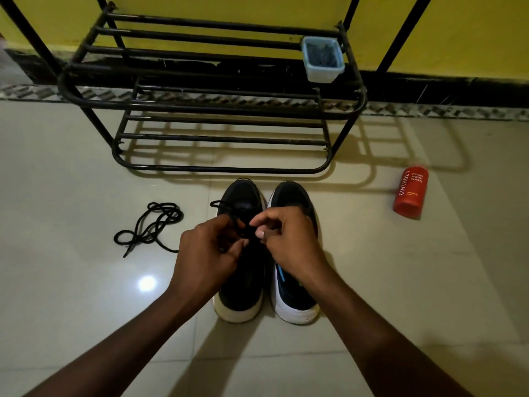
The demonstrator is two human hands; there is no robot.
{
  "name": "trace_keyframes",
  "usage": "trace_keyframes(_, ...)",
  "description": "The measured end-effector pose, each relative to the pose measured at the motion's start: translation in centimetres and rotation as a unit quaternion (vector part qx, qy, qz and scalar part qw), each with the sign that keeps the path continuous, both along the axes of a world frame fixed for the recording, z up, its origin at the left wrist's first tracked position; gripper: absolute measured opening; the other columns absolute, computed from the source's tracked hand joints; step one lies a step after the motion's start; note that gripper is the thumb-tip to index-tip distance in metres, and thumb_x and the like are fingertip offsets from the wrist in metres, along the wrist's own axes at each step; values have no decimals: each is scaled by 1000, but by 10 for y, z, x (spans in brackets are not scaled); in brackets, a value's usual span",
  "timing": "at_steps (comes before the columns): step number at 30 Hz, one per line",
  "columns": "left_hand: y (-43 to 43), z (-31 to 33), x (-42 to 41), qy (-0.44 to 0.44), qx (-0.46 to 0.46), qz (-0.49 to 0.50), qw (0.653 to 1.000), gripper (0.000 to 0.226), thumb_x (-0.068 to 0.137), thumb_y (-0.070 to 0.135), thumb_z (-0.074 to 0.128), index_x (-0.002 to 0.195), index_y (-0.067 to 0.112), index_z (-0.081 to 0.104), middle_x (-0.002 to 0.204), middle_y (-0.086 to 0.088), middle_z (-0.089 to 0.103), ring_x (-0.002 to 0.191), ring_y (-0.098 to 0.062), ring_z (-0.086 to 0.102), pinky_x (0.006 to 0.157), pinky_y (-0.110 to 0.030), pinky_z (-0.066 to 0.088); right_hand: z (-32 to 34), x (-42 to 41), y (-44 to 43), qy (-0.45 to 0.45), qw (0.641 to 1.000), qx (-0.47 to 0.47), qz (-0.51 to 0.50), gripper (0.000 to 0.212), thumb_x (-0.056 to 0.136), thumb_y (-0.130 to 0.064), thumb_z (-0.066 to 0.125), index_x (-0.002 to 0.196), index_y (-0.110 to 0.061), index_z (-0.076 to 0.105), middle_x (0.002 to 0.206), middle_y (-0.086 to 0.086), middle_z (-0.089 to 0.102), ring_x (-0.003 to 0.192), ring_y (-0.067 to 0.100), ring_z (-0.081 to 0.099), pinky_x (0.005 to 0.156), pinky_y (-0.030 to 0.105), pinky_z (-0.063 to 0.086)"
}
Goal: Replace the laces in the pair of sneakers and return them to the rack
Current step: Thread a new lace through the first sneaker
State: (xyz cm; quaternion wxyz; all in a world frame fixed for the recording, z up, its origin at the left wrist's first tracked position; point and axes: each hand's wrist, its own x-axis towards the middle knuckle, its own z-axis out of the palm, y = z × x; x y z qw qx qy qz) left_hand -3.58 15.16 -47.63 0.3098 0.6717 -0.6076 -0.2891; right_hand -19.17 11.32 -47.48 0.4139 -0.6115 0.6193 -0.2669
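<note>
The left hand and right hand each clamp a grip on the lace of the left sneaker, likely mid-threading; next, draw it snug, then take the nine-o'clock loose lace.

A domestic room is indicated: a black tubular metal shoe rack is set against a yellow painted wall with a black skirting, on glossy pale floor tiles. A red Cinthol foam body wash bottle is seen on the floor right of the rack, and a pair of sneakers just before it.
</note>
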Motion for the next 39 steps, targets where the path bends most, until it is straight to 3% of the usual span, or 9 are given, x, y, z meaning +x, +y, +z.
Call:
trace_keyframes(2, -1, -3, 1, -5, 2, 18, 1000, 26, 80, 19, 83, 98, 27, 67, 85, 13, 66, 71, -4, 66, 61, -10, 47, 8, 1, 3, 23, 998, -59, -21, 29, 90, 4, 61, 94, -22, 73, 89, -6, 70, 84, -1, 66, 71, 8, 50)
trace_keyframes(7, 2, -8, 7, -19, 23, 40, 999, 31, 79, 30, 84, 102, 23, 64, 99, 8, 63, 74, -7, 63, 58, -5, 44, 27, -9, -7, -212, 970, -38, -114, 34, 92, 6, 45, 85, -21, 65, 72, -1, 58, 56, 15, 56, 53, 34, 49)
trace_keyframes(10, 4, -8, 9, -16, 26, 41, 999, 28, 82, 33, 82, 98, 21, 63, 95, 11, 66, 73, -4, 63, 59, -1, 42, 37, -21, -13, 50, 995, -78, 24, 15, 91, -17, 63, 86, -27, 74, 74, -13, 54, 66, 9, 53, 62, 27, 44)
trace_keyframes(12, 4, -7, 9, -13, 23, 36, 999, 26, 83, 33, 80, 97, 21, 62, 92, 10, 66, 71, -5, 63, 60, -3, 43, 47, -27, -14, 225, 961, -45, 157, 7, 87, -31, 75, 87, -24, 77, 79, -10, 54, 73, 7, 54, 66, 22, 43)
trace_keyframes(14, 3, -6, 9, -13, 30, 37, 999, 25, 84, 35, 79, 95, 22, 60, 86, 9, 66, 69, -5, 64, 58, -5, 45, 54, -31, -12, 261, 937, 51, 227, 13, 86, -26, 78, 78, -15, 76, 74, -5, 63, 70, 5, 59, 63, 23, 47)
trace_keyframes(21, 6, -2, 8, -11, 44, 18, 999, 21, 87, 32, 77, 80, 22, 60, 66, 6, 63, 70, 5, 62, 55, -7, 44, 72, -38, -11, 9, 989, -40, 145, 26, 92, -15, 66, 66, -18, 65, 95, -2, 63, 90, 6, 62, 82, 27, 48)
trace_keyframes(26, 4, 4, 8, -35, 53, 10, 998, 24, 88, 35, 76, 76, 25, 58, 67, 7, 62, 63, -3, 60, 53, -9, 43, 92, -40, -1, -203, 968, -68, 128, 27, 92, -13, 54, 67, -19, 63, 98, 5, 73, 95, 16, 68, 85, 27, 50)
trace_keyframes(33, 3, 10, 4, -44, 85, 9, 995, 28, 90, 36, 73, 73, 20, 57, 70, 7, 58, 66, -7, 56, 50, -10, 37, 112, -35, 7, -210, 968, -70, 115, 28, 100, -10, 57, 74, -7, 66, 90, 7, 76, 91, 16, 71, 86, 28, 52)
trace_keyframes(39, -1, 31, 9, 28, 32, 77, 996, 40, 89, 45, 72, 61, 19, 62, 76, 0, 63, 68, -13, 59, 59, -25, 38, 114, -33, 9, -265, 959, -84, 53, 24, 95, -14, 68, 74, -2, 67, 76, 14, 74, 79, 33, 72, 89, 49, 56)
